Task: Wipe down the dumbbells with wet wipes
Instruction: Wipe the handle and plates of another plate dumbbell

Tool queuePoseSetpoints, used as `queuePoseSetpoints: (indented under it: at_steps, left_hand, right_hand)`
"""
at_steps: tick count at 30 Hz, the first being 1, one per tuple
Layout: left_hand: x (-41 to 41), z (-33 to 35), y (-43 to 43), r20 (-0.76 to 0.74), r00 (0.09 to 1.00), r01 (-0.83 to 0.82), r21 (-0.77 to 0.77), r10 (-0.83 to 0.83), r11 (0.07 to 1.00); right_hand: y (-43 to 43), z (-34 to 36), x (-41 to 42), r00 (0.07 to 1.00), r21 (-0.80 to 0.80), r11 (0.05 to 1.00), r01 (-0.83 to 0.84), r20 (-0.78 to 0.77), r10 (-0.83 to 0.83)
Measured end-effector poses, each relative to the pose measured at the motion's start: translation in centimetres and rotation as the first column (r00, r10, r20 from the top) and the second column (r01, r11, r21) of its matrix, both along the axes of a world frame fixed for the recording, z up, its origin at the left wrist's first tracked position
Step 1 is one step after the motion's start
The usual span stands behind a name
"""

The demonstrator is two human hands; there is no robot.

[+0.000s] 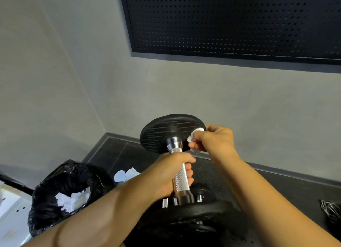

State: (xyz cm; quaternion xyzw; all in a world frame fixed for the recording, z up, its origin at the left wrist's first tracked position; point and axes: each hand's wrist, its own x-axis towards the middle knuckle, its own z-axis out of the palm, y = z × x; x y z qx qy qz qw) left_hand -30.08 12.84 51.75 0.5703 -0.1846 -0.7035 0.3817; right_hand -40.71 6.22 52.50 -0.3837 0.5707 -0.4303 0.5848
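Left hand (pixel 171 174): fingers wrapped firmly round the knurled bar of the chrome-handled black dumbbell (pixel 181 180).
Right hand (pixel 214 139): pinches a crumpled white wet wipe (pixel 195 133), just above and beyond the left grip.
Axis: the bar runs up and away from the left grip, tilted near upright.
Upper plate (pixel 166 128): round ribbed black disc, matte. The wipe touches its inner face beside the smooth chrome collar.
Next stroke: probably across that ribbed face, since the right hand is nearer to it.
Black bin bag (pixel 55 182): glossy and crinkled, lower left of the grip, with white wipes inside.

bare forearms (pixel 110 210); bare left hand (pixel 170 174), right hand (pixel 214 141)
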Motion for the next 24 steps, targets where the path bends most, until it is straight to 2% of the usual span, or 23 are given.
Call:
queuePoseSetpoints:
  at_steps: [4, 7, 11, 16, 20, 22, 24]
  left_hand:
    - [-0.4, -1.0, -0.1, 0.17, 0.983, -0.069, -0.046, 0.076, 0.997]
    - [-0.4, -1.4, -0.4, 0.172, 0.976, -0.124, -0.069, 0.134, 0.99]
    - [-0.2, -1.3, -0.3, 0.052, 0.99, -0.13, -0.043, 0.132, 0.991]
    - [-0.2, -0.7, -0.1, -0.09, 0.995, -0.033, -0.04, 0.029, 0.999]
    - [-0.1, 0.0, 0.3, -0.222, 0.969, 0.095, -0.064, -0.107, 0.993]
    - [-0.1, 0.2, 0.3, -0.252, 0.959, 0.118, -0.069, -0.131, 0.991]
    - [0.0, 0.0, 0.3, -0.263, 0.959, 0.094, -0.052, -0.105, 0.994]
  right_hand:
    - [0.5, 0.3, 0.0, 0.998, -0.067, 0.997, -0.035, -0.057, 0.031]
    - [0.6, -0.3, -0.1, 0.998, -0.024, 1.0, -0.011, 0.056, 0.013]
    - [0.2, -0.9, -0.2, 0.977, 0.097, 0.994, -0.059, 0.208, 0.038]
    - [-0.6, -2.7, 0.0, 0.941, 0.211, 0.958, -0.196, 0.315, 0.123]
    - [-0.1, -3.9, 0.2, 0.899, 0.197, 0.938, -0.285, 0.395, 0.19]
    - [0.0, -3.7, 0.2, 0.89, 0.167, 0.95, -0.264, 0.421, 0.173]
    - [0.1, -3.4, 0.3, 0.918, 0.138, 0.967, -0.215, 0.367, 0.152]
